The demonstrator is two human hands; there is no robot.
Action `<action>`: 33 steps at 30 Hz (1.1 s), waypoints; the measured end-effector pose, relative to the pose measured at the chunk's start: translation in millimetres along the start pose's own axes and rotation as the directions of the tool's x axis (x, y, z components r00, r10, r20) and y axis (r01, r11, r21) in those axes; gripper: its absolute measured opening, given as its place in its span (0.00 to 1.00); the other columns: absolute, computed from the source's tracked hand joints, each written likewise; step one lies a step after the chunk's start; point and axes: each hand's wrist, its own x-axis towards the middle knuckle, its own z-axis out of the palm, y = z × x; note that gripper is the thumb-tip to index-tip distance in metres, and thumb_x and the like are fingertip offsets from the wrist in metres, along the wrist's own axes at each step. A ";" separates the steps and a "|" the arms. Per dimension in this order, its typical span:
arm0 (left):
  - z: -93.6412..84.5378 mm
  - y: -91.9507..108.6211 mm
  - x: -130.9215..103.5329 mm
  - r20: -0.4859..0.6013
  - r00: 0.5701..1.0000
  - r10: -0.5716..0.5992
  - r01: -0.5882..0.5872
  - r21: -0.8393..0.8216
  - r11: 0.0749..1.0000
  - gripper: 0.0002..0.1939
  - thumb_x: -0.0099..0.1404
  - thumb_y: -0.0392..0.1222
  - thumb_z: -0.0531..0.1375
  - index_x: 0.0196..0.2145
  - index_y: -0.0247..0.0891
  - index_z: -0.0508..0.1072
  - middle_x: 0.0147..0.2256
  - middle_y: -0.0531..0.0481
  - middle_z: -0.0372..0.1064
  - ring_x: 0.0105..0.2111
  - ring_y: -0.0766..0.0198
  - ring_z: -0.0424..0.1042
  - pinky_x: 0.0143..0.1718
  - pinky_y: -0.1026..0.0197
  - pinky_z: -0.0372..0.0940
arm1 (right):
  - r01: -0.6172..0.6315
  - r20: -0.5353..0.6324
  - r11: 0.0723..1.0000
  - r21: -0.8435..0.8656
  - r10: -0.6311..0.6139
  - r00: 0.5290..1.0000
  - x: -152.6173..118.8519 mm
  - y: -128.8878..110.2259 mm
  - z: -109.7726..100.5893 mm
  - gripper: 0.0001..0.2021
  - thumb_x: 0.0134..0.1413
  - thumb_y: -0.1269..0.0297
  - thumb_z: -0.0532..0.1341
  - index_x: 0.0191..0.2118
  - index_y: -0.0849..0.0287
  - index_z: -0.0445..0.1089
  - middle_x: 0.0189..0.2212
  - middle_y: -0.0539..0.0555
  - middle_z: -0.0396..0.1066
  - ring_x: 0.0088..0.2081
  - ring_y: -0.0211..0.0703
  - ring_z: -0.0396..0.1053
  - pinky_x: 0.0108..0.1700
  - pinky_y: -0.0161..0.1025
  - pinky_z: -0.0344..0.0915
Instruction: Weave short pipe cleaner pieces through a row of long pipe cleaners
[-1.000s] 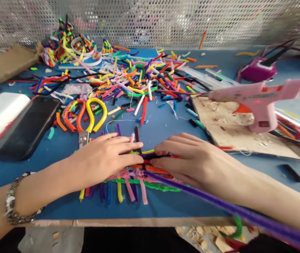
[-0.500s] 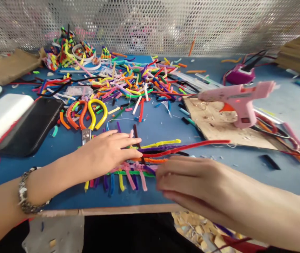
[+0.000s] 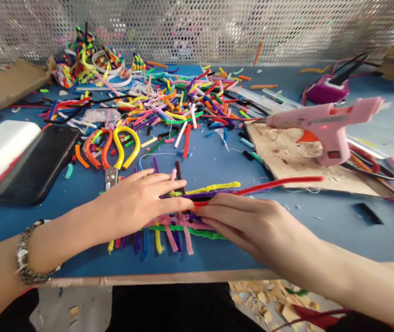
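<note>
A woven strip of coloured pipe cleaners (image 3: 183, 220) lies near the table's front edge, with pink, purple, blue and yellow ends sticking out towards me. My left hand (image 3: 138, 203) rests flat across it, fingers stretched out and slightly apart, hiding much of the weave. At the strip's right part, my right hand (image 3: 248, 221) has its fingers pressed together on a red pipe cleaner (image 3: 286, 181), whose free end points right. A yellow pipe cleaner (image 3: 214, 188) and a green pipe cleaner (image 3: 207, 234) run along the far and near sides. The right fingertips are partly hidden.
Scissors (image 3: 112, 152) with orange and yellow handles lie beyond my left hand. A black phone (image 3: 36, 166) and white box (image 3: 5, 154) are at left. A pink glue gun (image 3: 324, 124) stands on cardboard (image 3: 293, 161). Cut pipe cleaner pieces (image 3: 172, 106) are heaped behind.
My right hand has moved up and left to the strip beside my left fingertips and closed on the red pipe cleaner. That pipe cleaner's free end reaches further right. My left hand stays on the strip.
</note>
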 end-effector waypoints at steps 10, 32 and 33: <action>-1.5 0.1 1.8 0.048 0.998 -0.034 0.035 -0.039 0.999 0.17 0.67 0.33 0.54 0.52 0.46 0.70 0.58 0.43 0.61 0.56 0.47 0.64 0.52 0.40 0.64 | 0.009 -0.008 0.971 -0.238 -0.011 1.000 4.0 1.8 0.4 0.15 0.63 0.73 0.48 0.34 0.62 0.72 0.29 0.54 0.70 0.29 0.41 0.66 0.28 0.36 0.63; -1.1 2.7 3.0 0.009 0.997 -0.072 0.073 -0.111 0.991 0.13 0.70 0.41 0.52 0.49 0.44 0.72 0.57 0.45 0.64 0.55 0.50 0.65 0.53 0.39 0.62 | 0.123 -0.021 0.992 0.010 -0.123 0.992 -2.1 3.5 10.6 0.14 0.65 0.72 0.47 0.40 0.63 0.70 0.30 0.55 0.68 0.30 0.39 0.66 0.32 0.36 0.64; -0.8 2.6 3.1 -0.006 0.998 -0.062 0.061 -0.106 0.992 0.13 0.70 0.41 0.52 0.49 0.44 0.72 0.56 0.45 0.65 0.55 0.50 0.66 0.53 0.39 0.62 | 0.097 -0.017 0.995 0.033 -0.096 0.995 -2.8 2.9 10.5 0.13 0.65 0.72 0.48 0.41 0.64 0.70 0.31 0.55 0.69 0.31 0.38 0.67 0.33 0.35 0.65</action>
